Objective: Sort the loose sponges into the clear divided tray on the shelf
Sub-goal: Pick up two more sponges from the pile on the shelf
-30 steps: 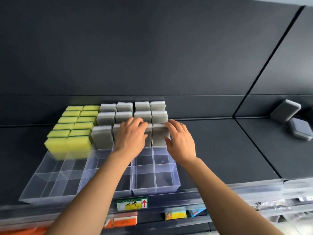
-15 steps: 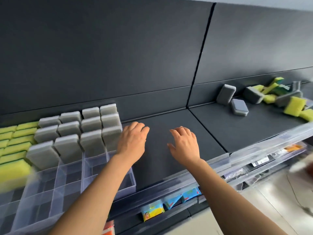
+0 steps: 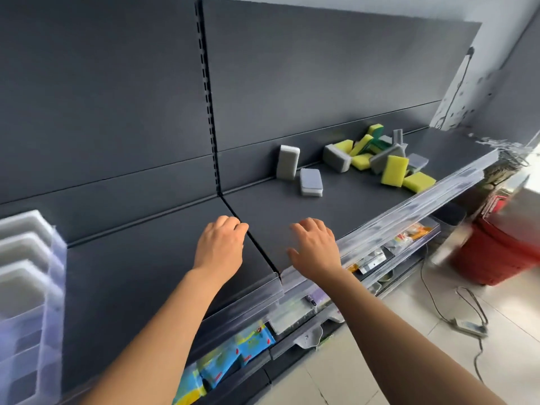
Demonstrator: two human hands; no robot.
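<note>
Both hands empty, palms down, hovering just above the dark shelf (image 3: 140,258) near its front edge. Left hand (image 3: 220,244): fingers loosely curled, knuckles up, sitting right at the seam between the two shelf boards. Right hand (image 3: 315,247): fingers relaxed and slightly spread, a bit motion-blurred, just right of the seam. Neither touches a sponge.

Clear divided tray (image 3: 54,276) is at the far left frame edge, well apart from the left hand, cut off by the frame. Grey sponges in the tray (image 3: 23,249) show blurred in its back compartments; the front compartments can't be made out.

Loose sponges (image 3: 380,159) are piled to the right at the back of the shelf, yellow and grey mixed, well beyond the right hand. Two sit closer, apart from the pile: upright grey sponge (image 3: 287,166) leaning on the back panel, flat grey sponge (image 3: 311,182) just beside it toward the front. Both out of reach of either hand as posed.

Below the shelf: colourful packets (image 3: 254,343) behind a clear rail. Red basket (image 3: 502,244) and power strip (image 3: 467,327) on the floor to the right.
</note>
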